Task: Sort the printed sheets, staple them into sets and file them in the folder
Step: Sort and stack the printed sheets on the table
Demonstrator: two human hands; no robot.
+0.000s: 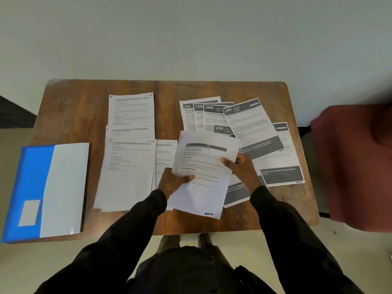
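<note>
Folder (31,187) of blue and white plastic lies closed at the left edge of the brown wooden worktop (74,115), its contents hidden. The left hand (174,181) pinches the left edge of a white printed sheet (201,172), thumb on top; the right hand (241,166) grips its right edge. Grey-banded sheets (127,166) overlap beside the folder. Dark-headed sheets (212,115) fan out on the right, numbered 2946, 1426, 2659, 3791. A maroon chair (350,166) stands at the right, and a pale wall (191,39) is behind.
</note>
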